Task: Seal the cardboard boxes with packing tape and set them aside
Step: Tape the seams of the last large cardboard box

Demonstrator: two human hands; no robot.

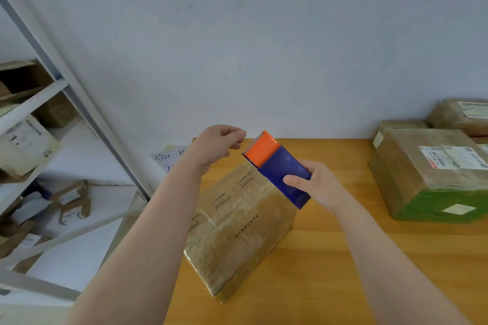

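The brown cardboard box wrapped in glossy clear tape (237, 227) lies on the orange wooden desk (343, 258), near its left edge and turned at an angle to it, one corner pointing toward the front edge. Its skin of tape looks slick, so I judge a flat palm on top would slide; the walls look stiff enough to take a grip on two opposite sides, and for its bulk it is probably light to middling, though nothing shows what it holds.

Above its far end the right hand (317, 187) is closed around the blue plastic body of the tape dispenser with the orange toothed head (277, 166), thumb lying across the blue face, head pointing up and away. The dispenser is rigid and light; the serrated edge at the orange tip is the part to keep fingers off.

The left hand (219, 144) hangs just left of that head, fingers curled toward the thumb as if to pinch a tape end; whether any tape lies between them I cannot tell.

Toward the desk's far right corner sit several taped parcels with labels, the nearest with a green side (433, 174). A white metal shelf rack with small parcels (39, 103) stands off the left edge.
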